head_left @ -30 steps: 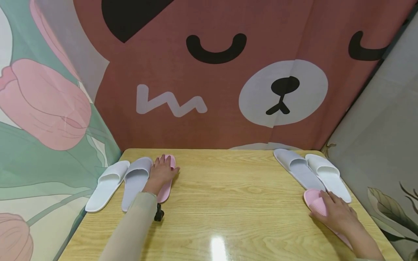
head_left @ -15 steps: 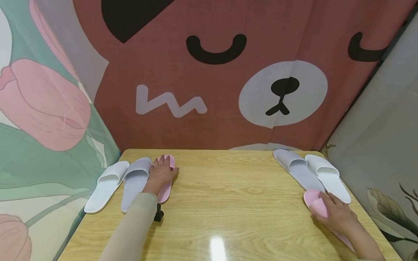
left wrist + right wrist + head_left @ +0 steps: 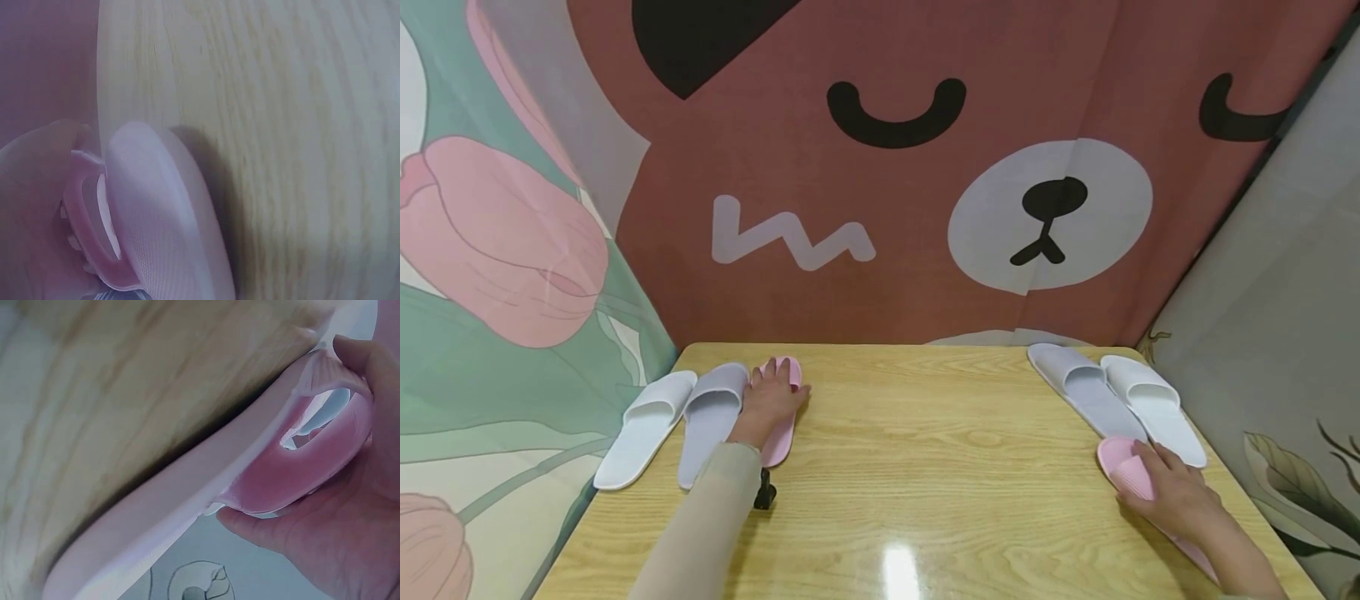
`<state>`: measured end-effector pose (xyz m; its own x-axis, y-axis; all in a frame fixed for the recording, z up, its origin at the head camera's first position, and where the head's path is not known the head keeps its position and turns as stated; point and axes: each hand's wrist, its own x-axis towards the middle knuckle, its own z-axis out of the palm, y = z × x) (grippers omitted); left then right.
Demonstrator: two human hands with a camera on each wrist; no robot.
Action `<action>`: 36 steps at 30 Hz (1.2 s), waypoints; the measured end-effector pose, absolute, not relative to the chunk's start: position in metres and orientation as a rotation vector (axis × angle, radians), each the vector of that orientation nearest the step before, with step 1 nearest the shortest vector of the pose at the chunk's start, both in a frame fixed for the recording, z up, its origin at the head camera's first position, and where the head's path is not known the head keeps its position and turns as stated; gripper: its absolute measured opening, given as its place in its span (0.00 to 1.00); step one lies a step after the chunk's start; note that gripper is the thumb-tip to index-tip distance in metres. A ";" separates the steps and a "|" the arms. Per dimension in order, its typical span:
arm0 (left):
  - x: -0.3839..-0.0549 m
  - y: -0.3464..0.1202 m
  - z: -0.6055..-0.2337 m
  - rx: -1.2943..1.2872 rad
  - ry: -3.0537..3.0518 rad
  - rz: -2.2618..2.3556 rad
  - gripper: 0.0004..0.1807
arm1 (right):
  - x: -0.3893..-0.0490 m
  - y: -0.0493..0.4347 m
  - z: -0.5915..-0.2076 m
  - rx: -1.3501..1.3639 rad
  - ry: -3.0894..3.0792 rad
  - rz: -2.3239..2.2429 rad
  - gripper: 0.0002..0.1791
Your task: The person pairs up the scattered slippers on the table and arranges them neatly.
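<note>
My left hand [image 3: 770, 407] rests over the upper part of a pink slipper [image 3: 784, 446] on the left side of the table, fingers straight and thumb spread to the right. In the left wrist view that slipper [image 3: 159, 219] lies flat on the wood, its strap against the hand. At the right, my right hand [image 3: 1180, 500] grips another pink slipper [image 3: 1129, 473] over its strap. The right wrist view shows the thumb and a finger at opposite sides of the strap [image 3: 281, 481]. Parts of both slippers are hidden under the hands.
Left of the left hand lie a grey slipper [image 3: 700, 433] and a white slipper [image 3: 638, 450]. Beyond the right hand are a second grey slipper [image 3: 1090, 387] and a second white slipper [image 3: 1165, 417]. Printed curtains [image 3: 910, 292] enclose the wooden table [image 3: 925, 450].
</note>
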<state>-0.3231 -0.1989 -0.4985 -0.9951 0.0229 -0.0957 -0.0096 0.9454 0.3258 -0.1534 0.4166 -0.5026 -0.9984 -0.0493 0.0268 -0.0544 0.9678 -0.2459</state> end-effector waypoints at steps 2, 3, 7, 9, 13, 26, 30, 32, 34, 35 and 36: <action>-0.323 -0.199 -0.498 0.010 3.002 0.503 0.46 | -0.154 0.417 -0.503 0.081 -3.095 0.392 0.48; -0.324 -0.198 -0.498 0.010 3.001 0.499 0.46 | -0.154 0.418 -0.503 0.083 -3.096 0.394 0.48; -0.324 -0.197 -0.497 0.011 3.002 0.496 0.46 | -0.154 0.419 -0.504 0.079 -3.098 0.397 0.49; -0.324 -0.197 -0.497 0.009 3.008 0.495 0.46 | -0.154 0.420 -0.504 0.078 -3.099 0.399 0.49; -0.325 -0.197 -0.498 -0.007 3.012 0.493 0.45 | -0.154 0.420 -0.504 0.077 -3.098 0.406 0.49; -0.328 -0.194 -0.500 -0.045 3.004 0.478 0.45 | -0.154 0.421 -0.505 0.107 -3.076 0.375 0.48; -0.325 -0.192 -0.498 -0.060 2.990 0.468 0.44 | -0.154 0.421 -0.504 0.110 -3.075 0.374 0.47; -0.323 -0.191 -0.497 -0.064 2.983 0.473 0.44 | -0.153 0.420 -0.503 0.110 -3.072 0.377 0.47; -0.322 -0.191 -0.495 -0.067 2.982 0.479 0.44 | -0.153 0.420 -0.503 0.112 -3.066 0.378 0.46; -0.322 -0.190 -0.495 -0.067 2.983 0.480 0.44 | -0.152 0.419 -0.502 0.113 -3.062 0.377 0.46; -0.322 -0.190 -0.494 -0.065 2.986 0.478 0.44 | -0.152 0.419 -0.502 0.115 -3.059 0.376 0.46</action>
